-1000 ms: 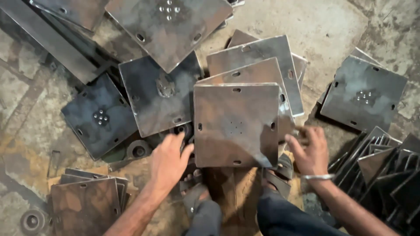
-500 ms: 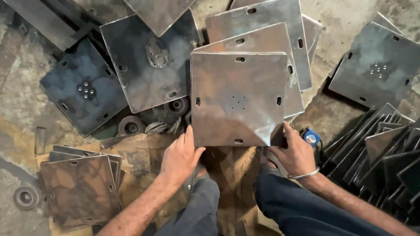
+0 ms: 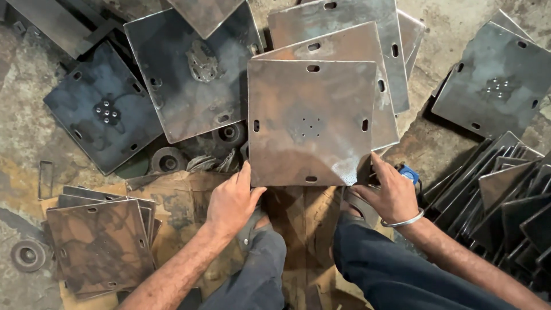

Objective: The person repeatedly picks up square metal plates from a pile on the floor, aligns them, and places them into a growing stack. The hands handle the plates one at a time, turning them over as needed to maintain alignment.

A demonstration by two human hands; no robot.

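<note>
left hand (image 3: 232,198), right hand (image 3: 390,192), gripping square steel plate (image 3: 310,123)

Square rusty steel plate (image 3: 310,120) with four edge slots and small centre holes, lying flat on top of similar plates.

Both forearms are stretched forward from bent knees. The left hand (image 3: 232,198) is laid palm down, fingers curled at the front. The right hand (image 3: 390,192) is likewise lowered, fingers spread.
</note>
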